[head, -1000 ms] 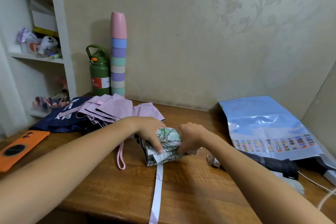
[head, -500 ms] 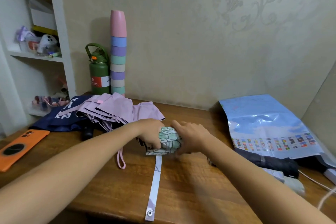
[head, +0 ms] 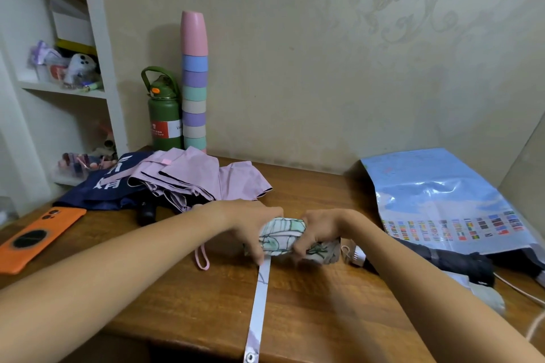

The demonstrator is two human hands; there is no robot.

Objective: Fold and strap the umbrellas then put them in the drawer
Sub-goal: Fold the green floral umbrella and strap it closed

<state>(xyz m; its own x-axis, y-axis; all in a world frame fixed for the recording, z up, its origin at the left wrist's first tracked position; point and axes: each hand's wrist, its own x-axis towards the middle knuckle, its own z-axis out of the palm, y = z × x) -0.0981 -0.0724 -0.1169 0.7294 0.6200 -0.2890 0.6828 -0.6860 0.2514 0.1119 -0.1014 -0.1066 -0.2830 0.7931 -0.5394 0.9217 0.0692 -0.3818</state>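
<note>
Head view: both hands' fingers curled around floral umbrella [head: 283, 234], left hand [head: 250, 222], right hand [head: 320, 228]; bottle [head: 164, 115] label unreadable.

Bare table [head: 309, 303] between phone [head: 35, 237] and cable [head: 519, 289]

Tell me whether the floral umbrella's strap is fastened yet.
Unfastened: the strap trails loose across the desk, its snap at the front edge.
</note>
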